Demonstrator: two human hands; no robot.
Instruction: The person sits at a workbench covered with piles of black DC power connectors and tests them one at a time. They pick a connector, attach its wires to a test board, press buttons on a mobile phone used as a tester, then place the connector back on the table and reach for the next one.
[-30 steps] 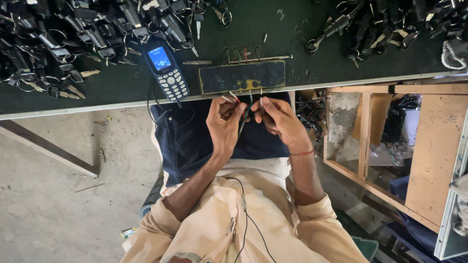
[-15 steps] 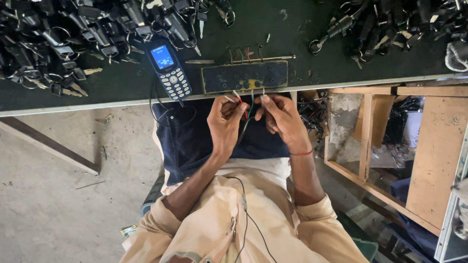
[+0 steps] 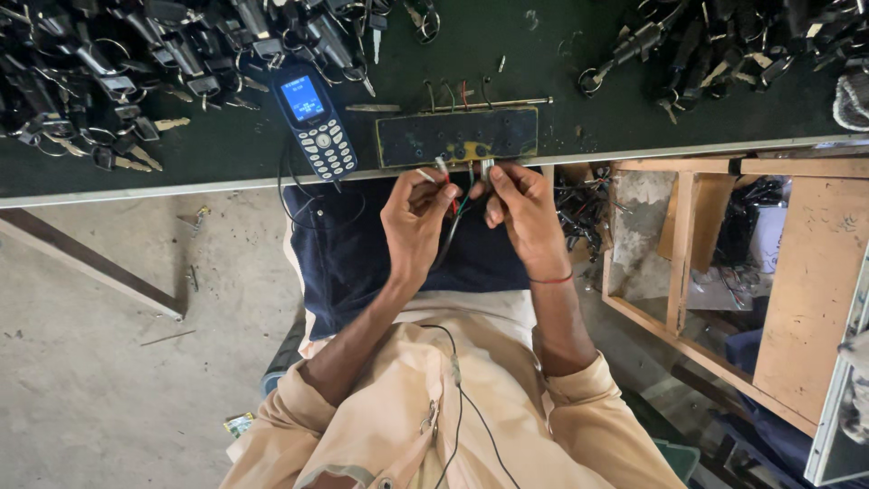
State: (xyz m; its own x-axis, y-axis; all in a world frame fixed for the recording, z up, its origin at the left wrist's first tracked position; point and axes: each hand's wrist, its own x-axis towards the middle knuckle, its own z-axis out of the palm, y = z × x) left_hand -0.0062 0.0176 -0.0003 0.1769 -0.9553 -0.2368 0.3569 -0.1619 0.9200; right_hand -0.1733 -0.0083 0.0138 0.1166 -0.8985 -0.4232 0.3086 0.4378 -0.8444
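Far off to the left of the fingers, a heap of black keys point(image 3: 109, 72) covers the counter point(image 3: 226, 149). Closer in, a small blue phone point(image 3: 315, 119) lies face up, screen lit, its black cord dropping off the counter edge toward the lap. Now the left hand point(image 3: 418, 222): fingers closed, pinching the wires point(image 3: 455, 204), thin strands of red and green with pale tips sticking up past the fingertips. Just beside it, the right hand point(image 3: 525, 213), fingers also closed on the same bunch, so both hands meet over the lap just below the counter edge. Right above the fingers sits a dark board point(image 3: 457, 136) with short coloured wire stubs rising behind it. I'd judge the wiring only partway done: loose ends are bare in the hands, nothing yet joined to the board as far as I can see. Further right, another pile of keys point(image 3: 724, 45), and below it a wooden frame point(image 3: 688, 244).
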